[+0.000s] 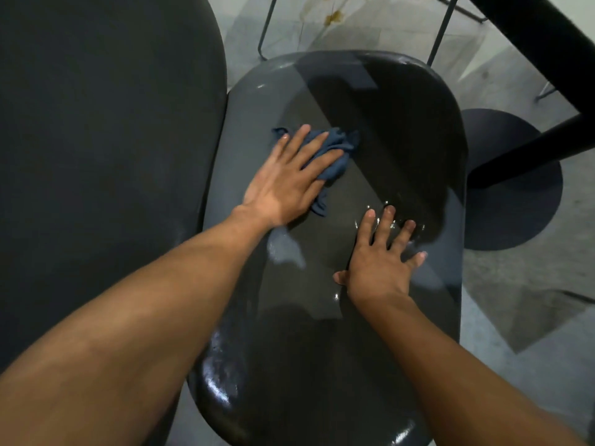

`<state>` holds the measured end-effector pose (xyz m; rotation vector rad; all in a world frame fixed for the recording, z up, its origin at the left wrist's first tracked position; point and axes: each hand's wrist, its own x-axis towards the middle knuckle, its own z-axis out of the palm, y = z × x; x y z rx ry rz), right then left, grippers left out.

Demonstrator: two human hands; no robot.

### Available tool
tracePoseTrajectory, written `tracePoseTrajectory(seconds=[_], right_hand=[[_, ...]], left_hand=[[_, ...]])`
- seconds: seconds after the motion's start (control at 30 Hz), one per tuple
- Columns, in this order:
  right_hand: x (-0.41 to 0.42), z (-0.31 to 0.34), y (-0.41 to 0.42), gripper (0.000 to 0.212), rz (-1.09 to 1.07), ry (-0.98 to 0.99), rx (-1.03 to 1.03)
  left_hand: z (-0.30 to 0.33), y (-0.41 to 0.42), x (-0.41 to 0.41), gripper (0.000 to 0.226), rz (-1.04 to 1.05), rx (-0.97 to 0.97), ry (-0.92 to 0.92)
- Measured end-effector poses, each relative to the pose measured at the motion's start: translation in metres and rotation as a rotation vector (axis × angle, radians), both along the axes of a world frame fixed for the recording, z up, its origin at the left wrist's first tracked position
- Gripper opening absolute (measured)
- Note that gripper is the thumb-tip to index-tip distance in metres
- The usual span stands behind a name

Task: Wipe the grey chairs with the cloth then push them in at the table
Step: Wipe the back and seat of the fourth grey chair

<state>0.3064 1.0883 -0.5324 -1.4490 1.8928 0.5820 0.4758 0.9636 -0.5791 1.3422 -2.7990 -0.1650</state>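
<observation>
A glossy grey chair [402, 130] fills the middle of the view, its curved surface seen from above. A crumpled blue cloth [335, 149] lies on it toward the left. My left hand [289, 178] presses flat on the cloth with straight fingers, covering much of it. My right hand [383, 252] lies flat on the chair's surface lower right of the cloth, fingers spread, holding nothing.
A second dark grey chair [106, 149] stands close on the left, touching the first. The black table's frame [528, 46] crosses the upper right. A round dark seat [512, 181] sits at right, thin metal chair legs [267, 30] at the top, pale floor around.
</observation>
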Motion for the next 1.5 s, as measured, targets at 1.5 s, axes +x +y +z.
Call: tracePoseTrajectory(seconds=[1.5], right_hand=[[-0.029, 0.003, 0.016, 0.109, 0.0, -0.124, -0.211]], left_hand=[[0.02, 0.106, -0.02, 0.064, 0.303, 0.324, -0.034]])
